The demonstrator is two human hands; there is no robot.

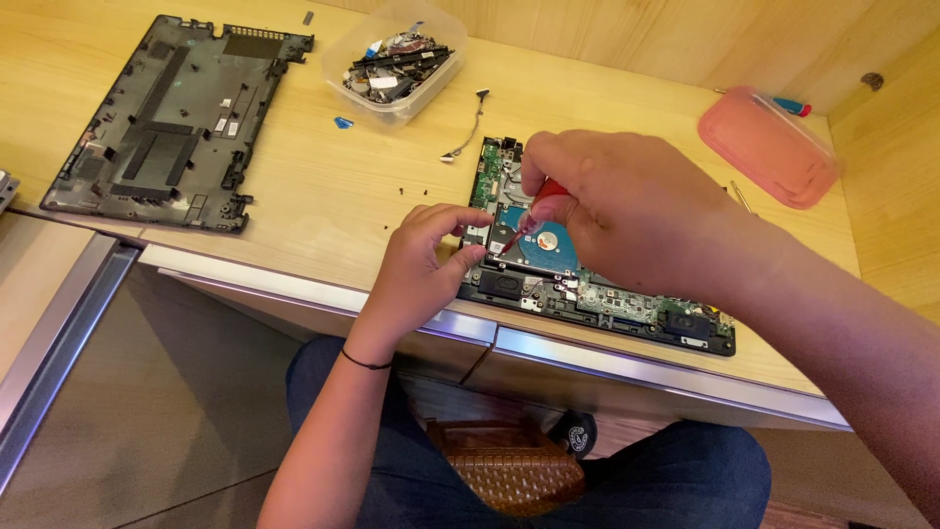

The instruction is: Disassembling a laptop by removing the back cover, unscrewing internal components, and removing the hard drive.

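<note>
right hand (627, 211) grip closed on red screwdriver (534, 211); left hand (426, 260) grip pinches hard drive (543, 245) edge in open laptop (607, 294).

Open tabletop (323, 186) lies left of your opened laptop (597, 294), with only tiny screws (415, 191) on it. Farther left the black cover (166, 122) blocks you; behind sit the parts tub (395, 61) and loose cable (468, 127); the pink lid (769, 145) crowds your right.

Opened laptop (597, 294) at desk (323, 196) front; parts tub (395, 61) behind, cover panel (171, 122) far left.
</note>
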